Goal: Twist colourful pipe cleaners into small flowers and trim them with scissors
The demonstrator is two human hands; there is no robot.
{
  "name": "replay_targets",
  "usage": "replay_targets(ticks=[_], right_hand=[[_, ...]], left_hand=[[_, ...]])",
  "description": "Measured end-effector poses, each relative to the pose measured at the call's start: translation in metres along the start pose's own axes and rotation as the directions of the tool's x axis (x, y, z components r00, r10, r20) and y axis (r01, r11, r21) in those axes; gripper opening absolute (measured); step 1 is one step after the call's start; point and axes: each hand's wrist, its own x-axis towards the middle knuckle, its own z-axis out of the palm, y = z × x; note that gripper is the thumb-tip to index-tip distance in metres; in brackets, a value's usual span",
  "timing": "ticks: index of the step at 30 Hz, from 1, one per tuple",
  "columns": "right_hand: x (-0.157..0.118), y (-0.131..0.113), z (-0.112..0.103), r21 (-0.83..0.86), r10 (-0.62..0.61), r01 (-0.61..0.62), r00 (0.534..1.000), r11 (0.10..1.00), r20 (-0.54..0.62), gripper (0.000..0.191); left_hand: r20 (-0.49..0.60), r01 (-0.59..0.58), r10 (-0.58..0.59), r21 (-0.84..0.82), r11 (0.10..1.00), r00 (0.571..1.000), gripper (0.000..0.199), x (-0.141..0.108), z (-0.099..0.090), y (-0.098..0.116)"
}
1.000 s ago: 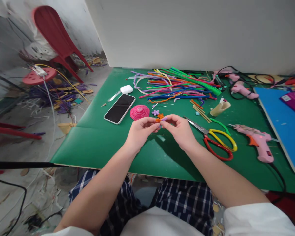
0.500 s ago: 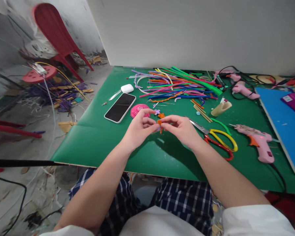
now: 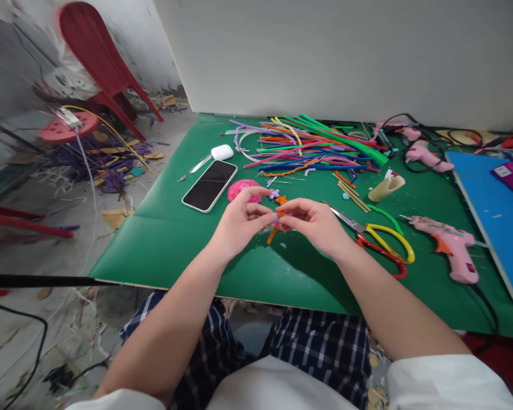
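One green table, biggest. Pipe-cleaner pile (image 3: 312, 147) lay beyond the scissors (image 3: 359, 228). Left hand (image 3: 239, 226) and right hand (image 3: 314, 225) met left of the scissors. Right hand pinched an orange pipe-cleaner strip (image 3: 272, 234), left of the scissors too; left hand's hold, cannot tell. Change: strip hung below the fingertips, only a stub a second earlier, so probably turned or drawn through. Orange flower (image 3: 281, 200), then purple flower (image 3: 274, 193), lay farther left of the scissors.
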Motion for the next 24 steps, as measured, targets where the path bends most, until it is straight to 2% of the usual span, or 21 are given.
replay_targets(ticks=[4,9,13,17,24], right_hand=[[0.0,0.001,0.003,-0.014,-0.051,0.05,0.996,0.999,-0.069,0.014],[0.001,0.005,0.003,0.025,-0.05,0.052,0.993,0.998,-0.107,0.013],[0.002,0.006,0.002,-0.069,-0.086,0.079,0.989,0.995,-0.119,0.013],[0.001,0.006,0.002,-0.217,-0.133,0.103,0.982,0.971,-0.133,0.013],[0.002,0.009,0.002,-0.158,-0.097,0.083,0.991,0.984,-0.088,0.015]], left_hand=[[-0.034,-0.024,0.024,0.008,1.0,0.999,0.036,0.001,0.002,-0.002],[-0.071,-0.044,0.042,-0.015,0.999,0.997,0.029,0.002,0.005,-0.006],[-0.13,-0.033,0.034,0.009,0.999,0.991,0.02,0.001,0.007,-0.006],[-0.173,-0.021,0.025,0.024,1.0,0.985,0.02,0.0,0.01,-0.005],[-0.167,-0.043,0.051,0.048,0.998,0.985,0.019,-0.001,0.013,-0.008]])
